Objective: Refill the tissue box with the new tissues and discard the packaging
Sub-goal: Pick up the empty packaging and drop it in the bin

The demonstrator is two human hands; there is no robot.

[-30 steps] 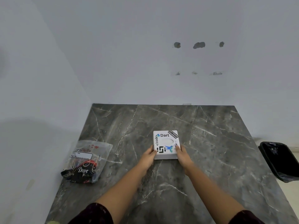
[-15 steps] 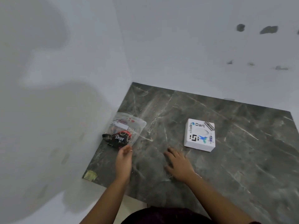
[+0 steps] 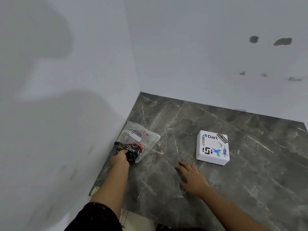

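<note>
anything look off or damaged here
Nothing spilled. The wall has dark gouged holes at upper right. The tissue pack lies crumpled near the table's left edge, left hand touching it; the tissue box sits intact.
</note>
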